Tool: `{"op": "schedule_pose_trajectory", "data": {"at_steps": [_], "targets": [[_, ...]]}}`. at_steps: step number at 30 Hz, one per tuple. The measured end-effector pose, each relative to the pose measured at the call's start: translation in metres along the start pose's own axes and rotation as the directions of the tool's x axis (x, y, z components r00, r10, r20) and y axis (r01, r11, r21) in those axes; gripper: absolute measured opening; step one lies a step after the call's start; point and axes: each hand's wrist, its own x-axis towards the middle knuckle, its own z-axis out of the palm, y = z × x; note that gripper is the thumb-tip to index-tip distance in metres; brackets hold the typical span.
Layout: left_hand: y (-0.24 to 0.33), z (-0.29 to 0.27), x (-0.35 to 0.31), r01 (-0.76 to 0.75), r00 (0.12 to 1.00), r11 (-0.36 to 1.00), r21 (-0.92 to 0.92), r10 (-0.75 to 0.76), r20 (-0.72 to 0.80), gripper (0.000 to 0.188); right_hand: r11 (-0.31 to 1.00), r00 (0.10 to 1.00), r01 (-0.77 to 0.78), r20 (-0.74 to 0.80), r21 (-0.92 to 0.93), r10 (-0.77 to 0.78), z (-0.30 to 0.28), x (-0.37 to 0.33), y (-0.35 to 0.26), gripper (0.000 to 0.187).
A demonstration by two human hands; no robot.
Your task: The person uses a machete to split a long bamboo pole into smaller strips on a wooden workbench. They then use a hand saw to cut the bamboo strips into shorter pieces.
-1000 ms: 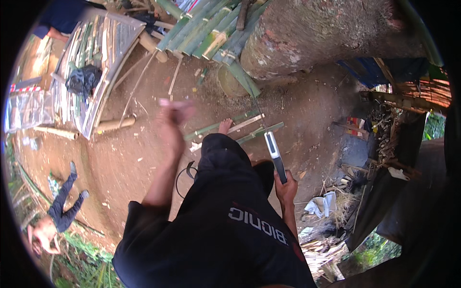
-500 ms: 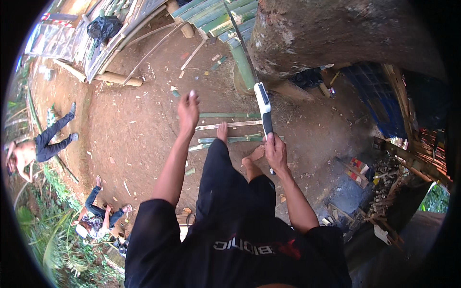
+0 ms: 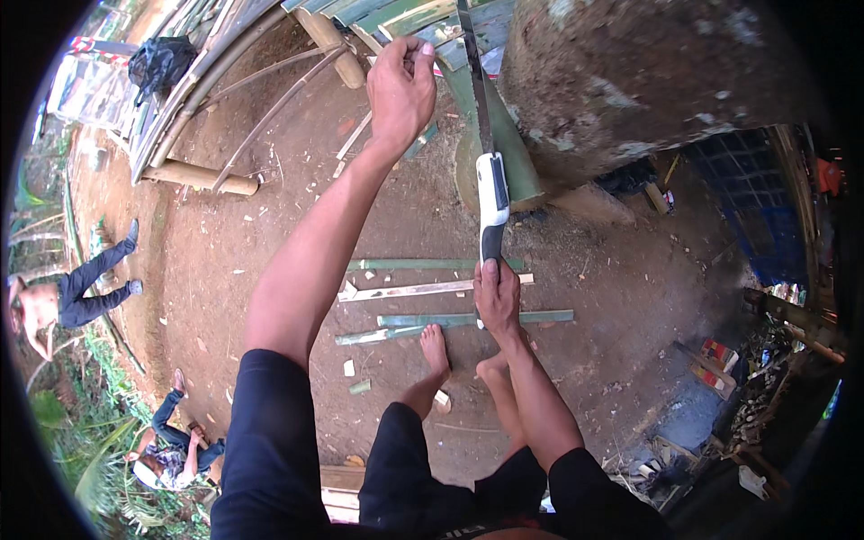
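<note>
The right hand (image 3: 497,295) is clenched around the dark grip of a handsaw (image 3: 491,193), whose white-and-black handle rises toward 12 o'clock; its long narrow blade runs on upward against a green bamboo pole (image 3: 504,144) leaning near the big mossy boulder (image 3: 648,81). The left hand (image 3: 401,85), arm stretched out toward 11 o'clock, is curled shut on the stacked bamboo poles (image 3: 396,18) at the top of the view (just which pole it grips I cannot tell).

Below the right hand, toward 6 o'clock, two bare feet (image 3: 436,346) stand on the red dirt ground (image 3: 270,252). Just beyond the toes lie split bamboo strips (image 3: 423,290), roughly parallel, running from 9 to 3 o'clock, with one green strip passing under the right hand.

At 10 o'clock a bamboo frame (image 3: 198,175) rests on the ground with a black bag (image 3: 162,58) above it. At 8 o'clock two other people (image 3: 90,288) are at the edge of the greenery, one seated low. At 4 o'clock sits a heap of scrap wood (image 3: 720,360).
</note>
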Motion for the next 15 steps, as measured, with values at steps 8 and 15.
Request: {"op": "schedule_pose_trajectory", "data": {"at_steps": [8,15], "targets": [[-0.018,0.011,-0.008,-0.200,0.979,0.980,-0.013,0.199,-0.035,0.019,0.998,1.000,-0.009,0.029,0.068,0.007,0.027,0.040,0.039,0.047],[-0.031,0.016,-0.008,-0.253,0.964,0.967,0.002,0.252,-0.083,0.019,0.998,1.000,0.024,0.015,0.057,-0.025,0.036,0.042,0.059,0.048]]}}
